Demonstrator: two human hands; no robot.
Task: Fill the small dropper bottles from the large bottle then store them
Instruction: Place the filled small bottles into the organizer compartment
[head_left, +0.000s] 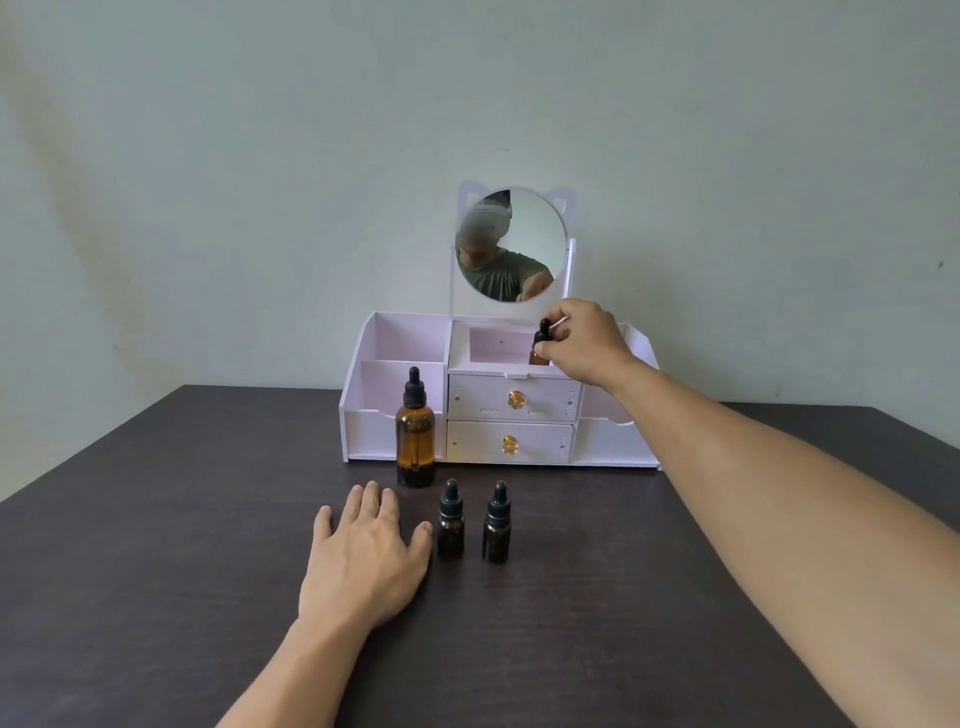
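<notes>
Storing step: right hand (584, 340) pinches a small bottle (540, 347) in the organizer's (395, 338) top middle tray. Left hand (363, 558) lies flat on the desk (156, 571). Next, likely: release, fetch another.

three small dropper bottles (450, 521) (497, 524) (540, 345) (amber), one large bottle (415, 430)

home: vanity organizer (395, 358) with mirror (519, 244)

Both forearms are bare from the frame's lower edge to the wrists, with no sleeve, watch, ring or bracelet showing on the left hand (363, 556) or the right hand (584, 340). In the round mirror (511, 244) at twelve o'clock, the reflected torso wears an olive-green short-sleeved T-shirt.
</notes>
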